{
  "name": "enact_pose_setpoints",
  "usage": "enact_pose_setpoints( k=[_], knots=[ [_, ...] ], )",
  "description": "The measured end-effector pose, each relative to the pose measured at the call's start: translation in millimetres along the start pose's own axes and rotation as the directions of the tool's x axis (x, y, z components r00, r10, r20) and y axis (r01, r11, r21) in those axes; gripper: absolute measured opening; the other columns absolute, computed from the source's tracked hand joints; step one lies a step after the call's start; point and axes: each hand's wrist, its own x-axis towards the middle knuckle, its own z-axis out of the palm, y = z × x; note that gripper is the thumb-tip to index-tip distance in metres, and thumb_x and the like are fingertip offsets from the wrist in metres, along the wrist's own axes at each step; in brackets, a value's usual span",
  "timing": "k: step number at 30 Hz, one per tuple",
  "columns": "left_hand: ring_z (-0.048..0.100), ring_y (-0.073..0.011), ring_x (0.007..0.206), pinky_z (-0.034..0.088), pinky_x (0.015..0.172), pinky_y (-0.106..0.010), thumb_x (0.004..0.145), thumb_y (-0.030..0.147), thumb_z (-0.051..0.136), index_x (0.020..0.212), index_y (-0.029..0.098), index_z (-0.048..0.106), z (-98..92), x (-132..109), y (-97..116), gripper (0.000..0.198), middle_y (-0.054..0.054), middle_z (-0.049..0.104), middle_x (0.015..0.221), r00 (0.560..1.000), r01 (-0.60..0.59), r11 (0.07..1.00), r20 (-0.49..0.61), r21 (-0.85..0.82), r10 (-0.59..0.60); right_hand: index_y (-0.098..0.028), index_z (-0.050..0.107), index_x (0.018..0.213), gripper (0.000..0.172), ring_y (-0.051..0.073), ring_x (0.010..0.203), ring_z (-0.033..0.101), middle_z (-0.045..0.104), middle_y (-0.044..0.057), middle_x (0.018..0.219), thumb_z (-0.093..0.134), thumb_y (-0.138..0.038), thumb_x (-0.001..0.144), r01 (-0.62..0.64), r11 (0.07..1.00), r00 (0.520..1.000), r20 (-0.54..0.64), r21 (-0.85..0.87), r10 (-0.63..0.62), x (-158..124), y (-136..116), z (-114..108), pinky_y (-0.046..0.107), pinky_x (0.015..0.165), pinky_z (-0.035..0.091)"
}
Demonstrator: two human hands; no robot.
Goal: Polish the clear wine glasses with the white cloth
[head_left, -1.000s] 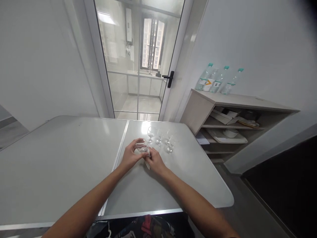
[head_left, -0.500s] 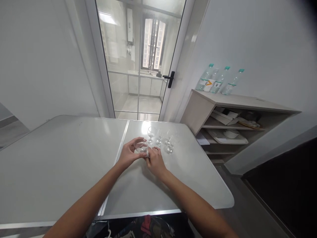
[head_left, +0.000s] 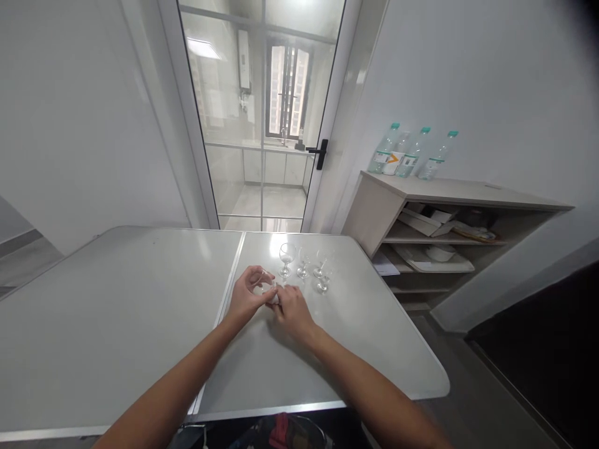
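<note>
My left hand [head_left: 246, 295] is curled round a small clear stemmed glass [head_left: 264, 287] just above the grey table [head_left: 121, 299]. My right hand [head_left: 291, 307] presses against the same glass from the right, fingers closed; a bit of white shows between the hands, too small to name. Behind them several more small stemmed glasses stand upright in a loose cluster: one [head_left: 286, 257] at the left, one [head_left: 303, 262] in the middle, two [head_left: 322, 269] at the right.
The table's seam [head_left: 229, 293] runs just left of my hands. A glass door [head_left: 262, 118] with a black handle [head_left: 318, 151] stands behind. At the right a wooden shelf unit [head_left: 421, 212] carries three water bottles [head_left: 407, 153] and papers.
Both hands stay on the glass and have closed in tighter around it, lowering slightly toward the table. The view has tilted a little.
</note>
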Motion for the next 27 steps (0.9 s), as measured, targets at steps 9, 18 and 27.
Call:
enact_pose_setpoints(
  k=[9,18,27],
  knots=[
    [0.064,-0.0217,0.076,0.051,0.071,-0.035,0.060,0.043,0.094,0.103,0.020,0.056,-23.1,1,16,0.062,-0.009,0.069,0.086,0.821,0.140,0.976,0.571,-0.167,-0.020,-0.015,0.067,0.083,0.052,0.016,0.065,0.054,0.061,0.001,0.072,0.077,-0.065,0.075,-0.407,0.806,0.689,0.723,0.430,-0.038,-6,12,-8,0.029,0.067,0.043],
    [0.066,-0.0189,0.083,0.052,0.078,-0.032,0.070,0.031,0.090,0.105,0.020,0.058,-9.7,0,9,0.048,-0.007,0.070,0.095,0.981,0.031,0.997,0.193,-0.077,-0.015,-0.021,0.072,0.092,0.014,0.023,0.082,0.061,0.068,0.005,0.080,0.069,-0.033,0.087,0.048,0.997,0.987,0.152,0.053,-0.056,0,3,-6,0.039,0.091,0.043],
    [0.066,-0.0172,0.070,0.053,0.067,-0.030,0.067,0.049,0.090,0.102,0.018,0.057,-8.3,-4,7,0.057,-0.006,0.069,0.086,0.950,0.161,0.967,0.299,-0.200,-0.096,-0.016,0.068,0.089,0.041,0.018,0.072,0.060,0.067,0.003,0.078,0.075,-0.056,0.081,-0.243,0.877,0.877,0.480,0.414,0.017,-7,6,1,0.029,0.071,0.048]
  ],
)
